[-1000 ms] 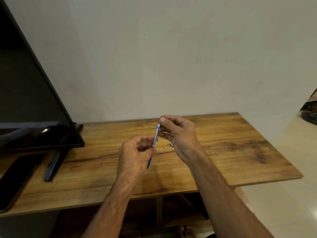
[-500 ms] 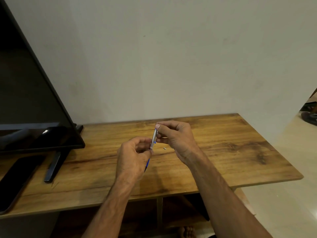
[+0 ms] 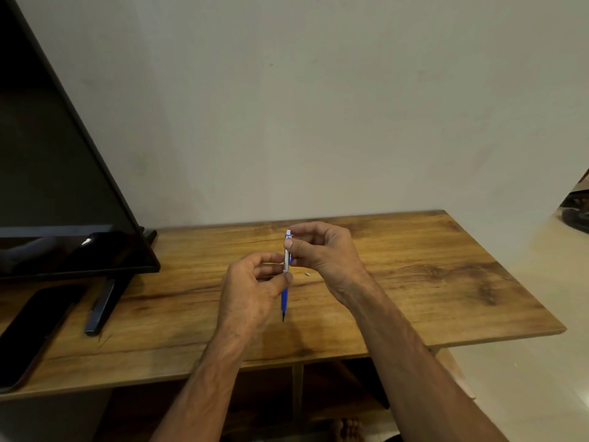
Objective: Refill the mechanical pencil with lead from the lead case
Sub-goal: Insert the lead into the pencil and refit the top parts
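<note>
Two hands hold the mechanical pencil [image 3: 286, 275] upright above the wooden table [image 3: 414, 282]: left hand [image 3: 251, 288] pinches its barrel, right hand [image 3: 322, 250] pinches the top end. Probably working the cap; next needs a steady, gentle touch.

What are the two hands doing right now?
Left hand: closed, holding the mechanical pencil mid-barrel.
Right hand: closed, pinching the pencil's top end.

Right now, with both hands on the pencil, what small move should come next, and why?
Probably press the top end home with the right hand, which pinches the upper end of the mechanical pencil. The left hand holds it upright, tip down. Whether lead went in cannot be seen.
</note>
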